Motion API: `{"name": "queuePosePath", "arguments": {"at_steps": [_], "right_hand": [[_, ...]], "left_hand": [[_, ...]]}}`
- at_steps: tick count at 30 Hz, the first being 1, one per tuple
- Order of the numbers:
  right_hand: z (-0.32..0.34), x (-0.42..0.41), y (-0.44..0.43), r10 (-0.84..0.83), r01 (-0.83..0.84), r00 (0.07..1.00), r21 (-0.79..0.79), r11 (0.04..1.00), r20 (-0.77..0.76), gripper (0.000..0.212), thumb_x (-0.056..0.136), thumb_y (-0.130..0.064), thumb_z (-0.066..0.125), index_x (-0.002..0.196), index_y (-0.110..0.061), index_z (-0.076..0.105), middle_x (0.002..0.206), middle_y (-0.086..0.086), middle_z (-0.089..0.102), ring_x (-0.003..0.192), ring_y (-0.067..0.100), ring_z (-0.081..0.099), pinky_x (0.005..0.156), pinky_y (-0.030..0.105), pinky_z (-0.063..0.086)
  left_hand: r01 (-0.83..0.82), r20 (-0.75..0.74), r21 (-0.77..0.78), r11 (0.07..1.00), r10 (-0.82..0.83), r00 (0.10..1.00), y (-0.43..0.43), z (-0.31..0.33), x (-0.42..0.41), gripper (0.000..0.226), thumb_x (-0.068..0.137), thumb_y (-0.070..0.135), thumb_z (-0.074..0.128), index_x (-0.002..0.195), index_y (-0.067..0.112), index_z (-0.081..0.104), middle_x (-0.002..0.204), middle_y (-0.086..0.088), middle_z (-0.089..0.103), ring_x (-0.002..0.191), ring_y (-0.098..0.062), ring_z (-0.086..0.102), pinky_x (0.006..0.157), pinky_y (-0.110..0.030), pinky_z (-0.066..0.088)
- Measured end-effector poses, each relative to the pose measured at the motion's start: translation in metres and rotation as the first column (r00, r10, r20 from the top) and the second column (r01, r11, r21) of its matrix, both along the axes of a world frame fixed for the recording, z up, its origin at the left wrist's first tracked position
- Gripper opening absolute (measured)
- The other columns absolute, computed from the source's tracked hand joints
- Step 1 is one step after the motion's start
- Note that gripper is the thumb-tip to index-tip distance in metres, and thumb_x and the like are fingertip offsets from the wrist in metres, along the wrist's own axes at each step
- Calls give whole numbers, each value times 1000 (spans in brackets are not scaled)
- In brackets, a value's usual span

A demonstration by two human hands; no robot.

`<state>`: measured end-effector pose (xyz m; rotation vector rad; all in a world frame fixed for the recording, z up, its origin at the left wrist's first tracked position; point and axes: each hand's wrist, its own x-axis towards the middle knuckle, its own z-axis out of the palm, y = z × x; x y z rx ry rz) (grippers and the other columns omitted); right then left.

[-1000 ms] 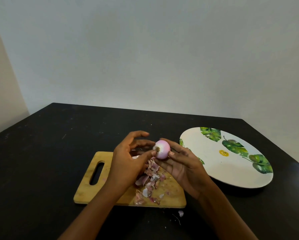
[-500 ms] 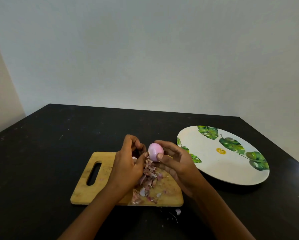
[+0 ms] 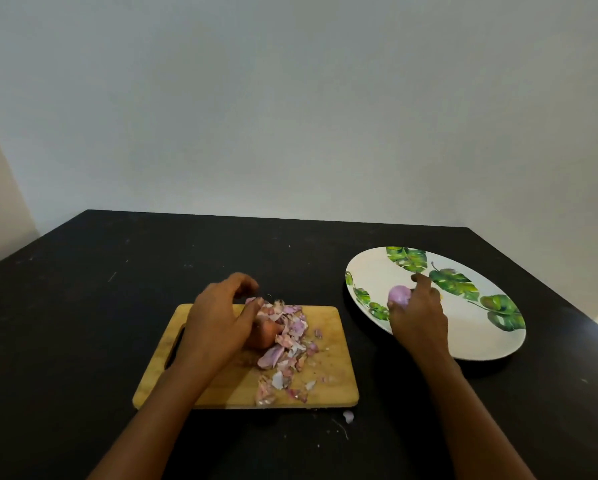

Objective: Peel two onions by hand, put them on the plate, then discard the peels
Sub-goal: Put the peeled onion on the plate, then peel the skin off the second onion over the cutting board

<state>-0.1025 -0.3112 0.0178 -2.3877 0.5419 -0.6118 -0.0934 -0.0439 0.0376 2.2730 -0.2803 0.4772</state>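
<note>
Pink peeled onion (image 3: 398,295), clasped in the right grip (image 3: 417,317), is at the leaf-print plate (image 3: 481,344); under the left grip (image 3: 221,320), hold unclear, the brown-skinned onion (image 3: 265,336) and peels (image 3: 292,336) remain.

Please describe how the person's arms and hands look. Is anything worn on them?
The left hand and the right hand are bare, without gloves. No ring, watch or bracelet shows. Both forearms are uncovered as well; no sleeve is in view.
</note>
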Motion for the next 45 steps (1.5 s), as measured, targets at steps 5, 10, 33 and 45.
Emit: {"name": "queuePosePath", "arguments": {"at_steps": [5,10,33,45], "right_hand": [[-8,4,-4,-10,2,995,-83,997,-97,57,88,-13,66,136,-5,37,131,23,47,114,39,53,89,45,48],[-2,5,4,-93,87,995,-171,982,-26,58,89,-19,65,138,-4,38,138,23,43,123,39,45,94,46,44],[17,-25,97,502,-586,709,810,29,495,31,85,-19,60,114,-7,64,113,17,69,105,30,67,82,38,57],[4,-25,97,592,-714,700,384,585,400,36,83,-9,73,106,-35,63,106,-14,68,106,1,62,88,16,50]], "left_hand": [[117,-203,189,975,-77,976,6,-1,5,31,89,41,55,117,29,52,110,9,58,96,-5,53,82,-23,48],[236,-346,197,952,-157,925,8,1,5,50,80,48,64,124,33,45,112,10,57,92,-5,54,78,-19,49],[280,317,-48,959,-251,915,-25,-12,-16,69,65,34,79,121,43,41,109,29,43,103,1,49,86,-6,41],[364,204,-306,880,-313,928,-19,-5,-11,26,79,41,57,99,29,69,97,11,67,91,-3,64,75,-14,50]]}}
